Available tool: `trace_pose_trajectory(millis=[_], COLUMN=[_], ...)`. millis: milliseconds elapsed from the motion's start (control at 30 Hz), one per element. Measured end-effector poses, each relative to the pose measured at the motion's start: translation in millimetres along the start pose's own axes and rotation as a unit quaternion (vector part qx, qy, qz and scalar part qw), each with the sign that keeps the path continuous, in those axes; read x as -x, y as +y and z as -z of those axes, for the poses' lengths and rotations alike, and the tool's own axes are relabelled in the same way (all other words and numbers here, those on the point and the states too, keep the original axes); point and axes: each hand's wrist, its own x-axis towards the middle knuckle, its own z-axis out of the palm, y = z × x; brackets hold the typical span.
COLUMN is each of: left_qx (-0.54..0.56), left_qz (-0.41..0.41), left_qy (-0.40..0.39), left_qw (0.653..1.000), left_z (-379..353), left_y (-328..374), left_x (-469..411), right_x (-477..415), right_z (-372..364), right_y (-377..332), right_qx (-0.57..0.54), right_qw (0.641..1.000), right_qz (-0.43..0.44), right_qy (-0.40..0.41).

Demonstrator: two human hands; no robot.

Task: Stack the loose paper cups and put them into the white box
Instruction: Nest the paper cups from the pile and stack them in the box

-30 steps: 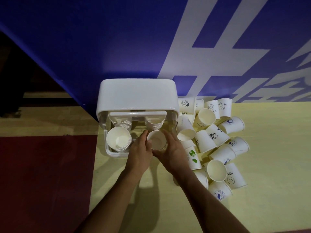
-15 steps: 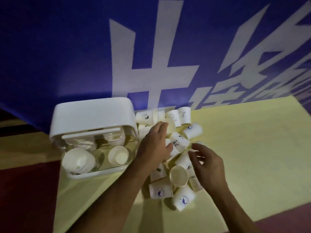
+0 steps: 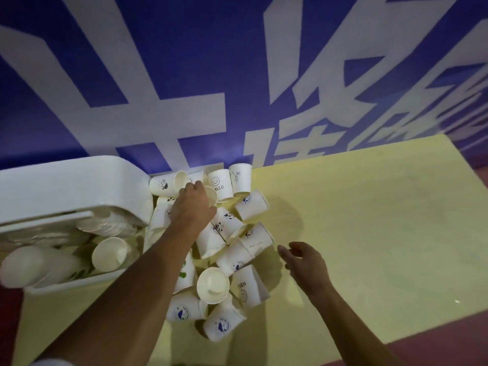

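Observation:
Several loose white paper cups [image 3: 232,262] with small prints lie in a heap on the yellow surface, most on their sides; one open cup [image 3: 212,285] faces up. The white box [image 3: 79,282] stands left of the heap with its lid [image 3: 66,196] tipped back, and stacks of cups [image 3: 109,253] lie inside. My left hand [image 3: 194,207] reaches over the far part of the heap, fingers curled around a paper cup [image 3: 212,194] whose mouth shows beside my fingers. My right hand [image 3: 303,262] hovers open at the heap's right edge, holding nothing.
A blue wall [image 3: 184,75] with large white characters rises directly behind the box and the heap. The yellow surface [image 3: 369,233] stretches to the right, and dark red floor [image 3: 435,344] borders it at the front.
Both hands left the box after setting a cup stack inside. My left hand went to the heap's far side and closed on a cup; my right hand drew back to the heap's right edge.

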Motion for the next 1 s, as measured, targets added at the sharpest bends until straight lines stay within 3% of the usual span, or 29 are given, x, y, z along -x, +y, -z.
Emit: trace_pose_trajectory(millis=[100,267,533,600,733,867,1000], left_qx=[0.054,0.212,0.287,0.311,0.315,0.329,0.332], left_qz=[0.006,0.013,0.06,0.067,0.062,0.066,0.059], left_qy=[0.038,0.128,0.167,0.171,0.195,0.197,0.207], left_qw=[0.998,0.969,0.941,0.932,0.927,0.921,0.919], left_z=[12.2,40.2,35.5,37.2,46.1,55.7,56.2], left_y=[3.0,3.0,-28.2,-34.3,-52.8,-85.3,-128.3], left_x=[11.0,67.8,118.9,122.8,130.8,141.1,156.7], right_x=[-12.8,-30.1,-54.4,-51.3,-23.0,20.9,62.9], right_z=[-7.7,-30.6,-61.5,-54.4,-25.4,-12.2,-36.0], right_y=[-9.9,-33.5,-42.0,-45.4,-66.7,-105.5,-134.7], right_qx=[-0.057,-0.164,-0.255,-0.22,-0.105,-0.057,-0.045], right_qw=[0.994,0.956,0.939,0.96,0.993,0.969,0.945], right_qz=[-0.068,-0.199,-0.215,-0.167,0.052,0.238,0.32], right_qy=[-0.058,-0.139,-0.083,-0.044,0.034,0.012,-0.051])
